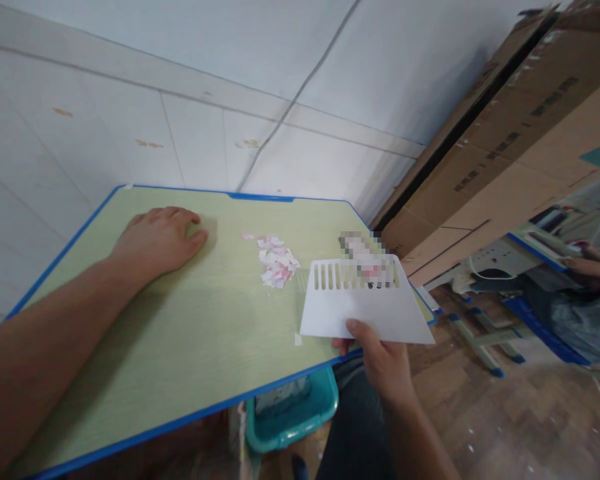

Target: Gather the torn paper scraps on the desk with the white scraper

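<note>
The blue-rimmed green surface [205,360] meets the white wall [130,113] along its 12 o'clock side, while the cardboard box [480,147] stands close by its 2 o'clock corner. A broad stretch of green top runs from the middle toward 6 o'clock, giving room to move, and a narrower strip lies between the left hand [157,237] and the pile of pink and white paper scraps [279,263]. That pile sits just toward 1 o'clock from the middle, well inside the rim. A small white scrap [298,340] lies nearer the edge, toward 4 o'clock. Below that near edge, at 5 o'clock, is a teal bin [293,437]. The left hand rests palm-down at 11 o'clock, its fingers loosely bent and grasping nothing, the thumb apart from them. At 4 o'clock the right hand [380,357] grips the white slotted sheet [350,310], thumb on top and fingers beneath; its slots point toward 12 o'clock and its lower right corner reaches past the rim. A pixelated object [357,247] shows just beyond the sheet.
</note>
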Action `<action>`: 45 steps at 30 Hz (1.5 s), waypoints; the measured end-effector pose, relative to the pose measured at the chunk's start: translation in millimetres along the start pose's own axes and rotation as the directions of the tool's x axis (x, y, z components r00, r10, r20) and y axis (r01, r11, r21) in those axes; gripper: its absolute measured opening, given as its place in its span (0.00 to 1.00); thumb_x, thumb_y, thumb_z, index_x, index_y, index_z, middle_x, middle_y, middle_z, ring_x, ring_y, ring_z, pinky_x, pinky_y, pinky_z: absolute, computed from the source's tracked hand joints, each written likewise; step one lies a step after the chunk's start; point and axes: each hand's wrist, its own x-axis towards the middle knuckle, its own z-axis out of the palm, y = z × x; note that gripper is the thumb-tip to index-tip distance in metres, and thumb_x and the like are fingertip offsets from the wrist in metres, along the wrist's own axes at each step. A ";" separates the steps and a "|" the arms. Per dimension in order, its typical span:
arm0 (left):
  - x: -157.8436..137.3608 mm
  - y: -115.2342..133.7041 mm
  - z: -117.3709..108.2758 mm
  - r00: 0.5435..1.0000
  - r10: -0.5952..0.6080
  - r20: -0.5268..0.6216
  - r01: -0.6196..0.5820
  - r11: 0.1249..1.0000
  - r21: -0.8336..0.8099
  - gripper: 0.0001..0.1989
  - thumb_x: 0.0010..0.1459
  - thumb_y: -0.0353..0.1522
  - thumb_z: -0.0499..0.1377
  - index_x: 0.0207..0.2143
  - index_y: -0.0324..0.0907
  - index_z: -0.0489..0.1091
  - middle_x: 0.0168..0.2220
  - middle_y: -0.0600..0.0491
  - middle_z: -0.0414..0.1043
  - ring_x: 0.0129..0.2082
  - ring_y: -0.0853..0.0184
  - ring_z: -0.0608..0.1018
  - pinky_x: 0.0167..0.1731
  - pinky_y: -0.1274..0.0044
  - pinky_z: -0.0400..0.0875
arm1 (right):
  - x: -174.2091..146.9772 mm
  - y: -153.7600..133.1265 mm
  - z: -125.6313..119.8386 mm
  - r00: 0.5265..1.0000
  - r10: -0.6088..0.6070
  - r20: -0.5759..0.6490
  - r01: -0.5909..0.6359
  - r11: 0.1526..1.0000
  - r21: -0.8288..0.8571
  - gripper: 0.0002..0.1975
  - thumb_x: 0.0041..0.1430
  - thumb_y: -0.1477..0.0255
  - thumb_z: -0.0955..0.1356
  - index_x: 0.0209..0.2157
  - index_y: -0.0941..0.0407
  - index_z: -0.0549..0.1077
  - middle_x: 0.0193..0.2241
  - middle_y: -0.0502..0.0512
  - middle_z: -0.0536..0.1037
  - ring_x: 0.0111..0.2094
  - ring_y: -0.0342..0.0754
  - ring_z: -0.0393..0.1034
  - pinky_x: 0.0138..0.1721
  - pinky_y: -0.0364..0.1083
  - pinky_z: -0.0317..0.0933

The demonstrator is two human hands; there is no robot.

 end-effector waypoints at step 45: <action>-10.5 5.8 -5.5 0.999 -0.007 0.039 0.010 0.998 -0.061 0.36 0.77 0.45 0.49 0.72 0.32 0.77 0.78 0.31 0.74 0.79 0.37 0.74 0.79 0.49 0.68 | 3.6 -3.5 1.5 0.998 -0.056 0.042 0.056 0.998 -0.009 0.20 0.71 0.54 0.79 0.26 0.48 0.85 0.25 0.55 0.87 0.26 0.57 0.78 0.34 0.55 0.78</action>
